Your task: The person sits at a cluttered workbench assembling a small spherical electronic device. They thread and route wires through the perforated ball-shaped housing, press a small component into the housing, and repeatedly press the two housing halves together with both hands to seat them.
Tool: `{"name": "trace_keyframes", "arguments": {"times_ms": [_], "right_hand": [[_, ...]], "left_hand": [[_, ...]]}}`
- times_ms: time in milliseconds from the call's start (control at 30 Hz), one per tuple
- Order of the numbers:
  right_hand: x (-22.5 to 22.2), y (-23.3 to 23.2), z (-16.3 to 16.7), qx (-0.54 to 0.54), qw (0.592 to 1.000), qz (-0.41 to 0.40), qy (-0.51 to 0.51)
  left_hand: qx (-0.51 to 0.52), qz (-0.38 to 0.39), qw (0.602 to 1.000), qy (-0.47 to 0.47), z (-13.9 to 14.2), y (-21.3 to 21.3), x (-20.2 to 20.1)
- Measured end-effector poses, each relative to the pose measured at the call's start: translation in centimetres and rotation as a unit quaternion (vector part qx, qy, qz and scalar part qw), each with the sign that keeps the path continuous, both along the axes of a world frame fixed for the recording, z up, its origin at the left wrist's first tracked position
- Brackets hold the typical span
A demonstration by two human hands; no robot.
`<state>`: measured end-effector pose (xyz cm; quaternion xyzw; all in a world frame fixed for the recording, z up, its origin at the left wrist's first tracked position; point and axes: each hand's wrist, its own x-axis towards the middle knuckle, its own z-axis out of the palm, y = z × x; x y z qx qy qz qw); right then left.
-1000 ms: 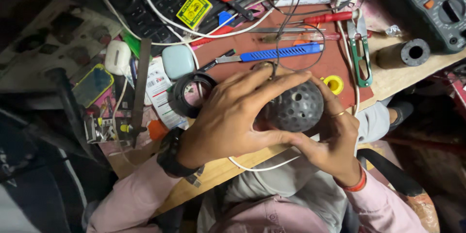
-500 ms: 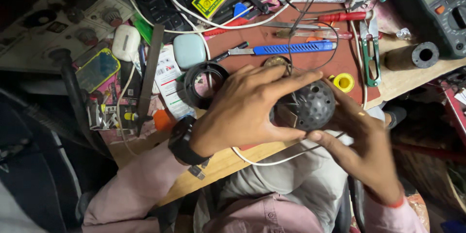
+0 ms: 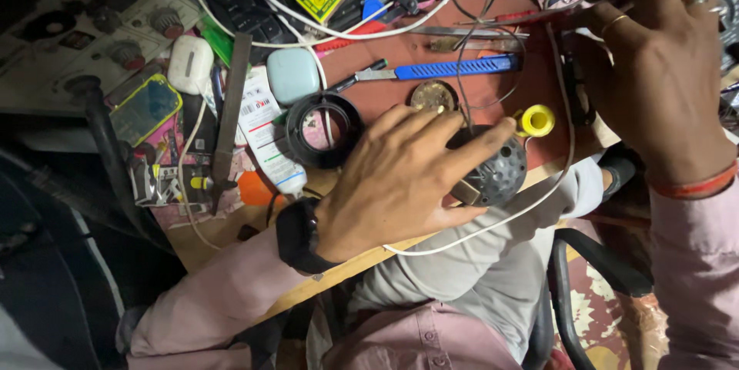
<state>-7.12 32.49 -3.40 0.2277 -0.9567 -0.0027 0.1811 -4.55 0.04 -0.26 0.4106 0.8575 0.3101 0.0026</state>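
Observation:
My left hand (image 3: 400, 177) lies over a dark grey perforated dome (image 3: 496, 174) at the front edge of the red mat (image 3: 531, 81), fingers spread across its top and gripping it. A black watch sits on that wrist. My right hand (image 3: 662, 70) is up at the right end of the bench, away from the dome, its fingers apart over a clutter of tools and thin wires. It wears rings and a red thread at the wrist. A small yellow reel (image 3: 536, 120) stands just beyond my left fingertips.
A black tape ring (image 3: 323, 130), a brass disc (image 3: 433, 95) and a blue utility knife (image 3: 454, 70) lie behind the dome. A white case (image 3: 190, 64), a pale blue case (image 3: 292, 75) and a white tube (image 3: 265, 139) sit left. A white cable (image 3: 477, 227) loops over the table edge.
My right hand has let go of the dome and moved up and to the right onto the tools. My left hand stays on the dome.

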Motion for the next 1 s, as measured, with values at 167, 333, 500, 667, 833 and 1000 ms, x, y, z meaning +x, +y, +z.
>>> {"name": "trace_keyframes", "arguments": {"times_ms": [167, 333, 500, 667, 833, 1000], "right_hand": [[-0.4, -0.9, -0.5, 0.079, 0.996, -0.03, 0.007], [-0.4, -0.3, 0.8, 0.075, 0.997, -0.02, -0.005], [1.4, -1.1, 3.6, -0.085, 0.99, -0.06, -0.099], [5.8, -4.2, 8.3, -0.323, 0.934, -0.005, -0.152], [8.1, -3.8, 11.8, -0.138, 0.948, 0.199, -0.208], [7.4, -5.2, 12.3, -0.026, 0.942, 0.291, -0.165]], "left_hand": [[-0.016, -0.009, 0.999, 0.035, -0.1, 0.0, 0.7], [-0.024, -0.015, 0.999, 0.043, 0.3, 0.1, 0.9], [-0.004, -0.004, 0.999, 0.034, 0.3, -0.1, 0.6], [0.016, 0.013, 1.0, 0.009, 0.1, -0.1, 0.3], [0.019, 0.013, 1.0, -0.005, 0.2, 0.1, 0.4], [0.021, 0.004, 1.0, -0.021, 0.4, -0.2, 0.6]]}}
